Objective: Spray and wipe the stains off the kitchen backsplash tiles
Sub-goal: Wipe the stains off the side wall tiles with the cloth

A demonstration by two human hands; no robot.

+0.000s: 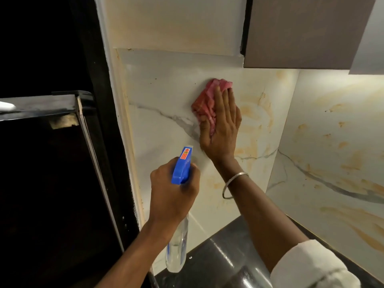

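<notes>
Tiles (166,96): pale marble-look backsplash with grey veins, orange-brown stains to the right of the cloth and on the side wall.
Cabinet (301,32): brown, hangs above the tiles at upper right.
Surface (218,260): dark and glossy, below the tiles.
Right hand (220,129): flat, fingers together, pressing the cloth to the tiles; a bangle (234,185) sits on the wrist.
Left hand (172,196): wrapped around the bottle's neck.
Bottle (178,244): clear, blue trigger head, nozzle toward the tiles, below the cloth.
Cloth (204,100): pink, bunched, against the tiles under the right fingers.
</notes>
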